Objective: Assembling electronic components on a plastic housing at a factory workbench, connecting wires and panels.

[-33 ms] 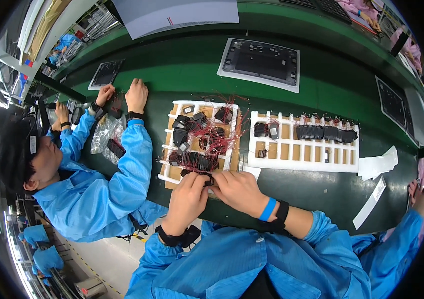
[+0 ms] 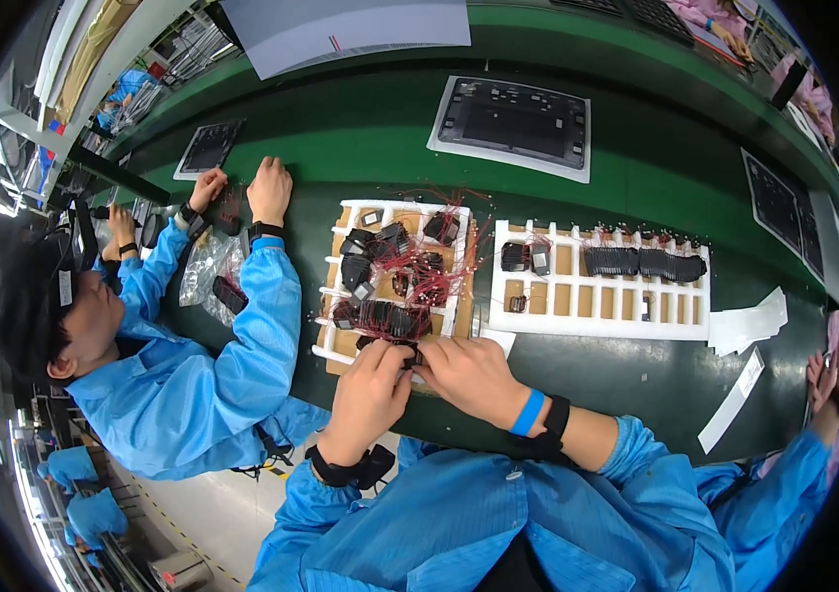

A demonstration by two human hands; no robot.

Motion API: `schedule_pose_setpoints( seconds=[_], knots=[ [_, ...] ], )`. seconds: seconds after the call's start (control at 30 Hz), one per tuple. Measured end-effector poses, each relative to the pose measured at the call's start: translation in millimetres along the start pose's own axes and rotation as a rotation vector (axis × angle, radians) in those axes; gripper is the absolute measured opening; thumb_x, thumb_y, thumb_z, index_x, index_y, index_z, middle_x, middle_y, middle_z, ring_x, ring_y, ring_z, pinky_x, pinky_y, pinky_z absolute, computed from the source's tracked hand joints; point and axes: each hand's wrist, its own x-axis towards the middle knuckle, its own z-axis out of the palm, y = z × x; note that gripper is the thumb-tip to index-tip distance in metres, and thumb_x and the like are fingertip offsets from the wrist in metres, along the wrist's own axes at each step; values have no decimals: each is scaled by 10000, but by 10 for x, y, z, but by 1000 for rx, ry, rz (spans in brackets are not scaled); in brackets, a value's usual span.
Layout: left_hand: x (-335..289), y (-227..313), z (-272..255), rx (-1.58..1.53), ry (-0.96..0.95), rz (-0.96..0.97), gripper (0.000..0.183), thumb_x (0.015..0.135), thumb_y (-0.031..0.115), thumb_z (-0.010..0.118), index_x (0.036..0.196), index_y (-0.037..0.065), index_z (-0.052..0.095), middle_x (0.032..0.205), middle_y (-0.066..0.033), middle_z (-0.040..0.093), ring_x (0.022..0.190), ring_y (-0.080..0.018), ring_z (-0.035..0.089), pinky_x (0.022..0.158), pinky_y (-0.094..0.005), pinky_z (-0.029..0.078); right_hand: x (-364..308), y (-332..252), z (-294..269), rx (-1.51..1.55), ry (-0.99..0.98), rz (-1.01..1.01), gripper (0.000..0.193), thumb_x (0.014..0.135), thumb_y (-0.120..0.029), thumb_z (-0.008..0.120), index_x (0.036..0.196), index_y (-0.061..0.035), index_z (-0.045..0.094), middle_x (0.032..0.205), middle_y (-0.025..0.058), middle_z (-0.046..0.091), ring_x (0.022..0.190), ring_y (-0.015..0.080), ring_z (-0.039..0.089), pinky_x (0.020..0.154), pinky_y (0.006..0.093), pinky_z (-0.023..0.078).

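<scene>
At the near edge of a white foam tray (image 2: 324,352), my two hands meet over a small black wired part (image 2: 410,357). The fingers of my left hand (image 2: 368,397) are closed on its left side. From the right, my right hand (image 2: 471,377) pinches the same part, and the fingertips hide most of it. Just beyond the hands is a row of similar black wired parts (image 2: 387,318). More of them lie loosely in the tray's compartments, with tangled red and black wires (image 2: 419,266) ending in small white connectors.
To the right, a second white foam tray (image 2: 597,324) holds a long row of black parts (image 2: 642,262). White paper strips (image 2: 750,324) lie beside it. A dark flat panel (image 2: 513,123) rests on white backing at the back. A co-worker's arm (image 2: 260,306) reaches over the green table at left.
</scene>
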Motion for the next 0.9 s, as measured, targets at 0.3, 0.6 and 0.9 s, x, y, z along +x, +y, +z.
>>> schedule_pose_setpoints(
  seconds=[0.3, 0.6, 0.9],
  knots=[
    [335, 119, -352, 0, -167, 95, 139, 846, 43, 711, 972, 17, 656, 868, -129, 611, 788, -307, 657, 659, -386, 538, 9, 207, -493, 592, -64, 459, 270, 975, -197, 642, 1200, -47, 652, 957, 112, 744, 727, 207, 712, 631, 308, 552],
    [1438, 1036, -492, -277, -223, 234, 356, 902, 183, 730, 1170, -2, 588, 989, -124, 665, 770, -240, 682, 653, -358, 524, -120, 489, -1362, 748, 484, 438, 157, 949, -112, 692, 1061, -4, 718, 917, 84, 744, 742, 115, 695, 571, 219, 491],
    [2476, 1504, 386, -843, -767, -37, 300, 1009, 323, 636, 986, 27, 593, 844, -35, 672, 648, -50, 589, 543, -193, 431, -383, 1071, -1892, -405, 708, 14, 246, 726, -3, 750, 968, -47, 745, 876, 63, 719, 736, 207, 710, 603, 299, 567]
  ],
)
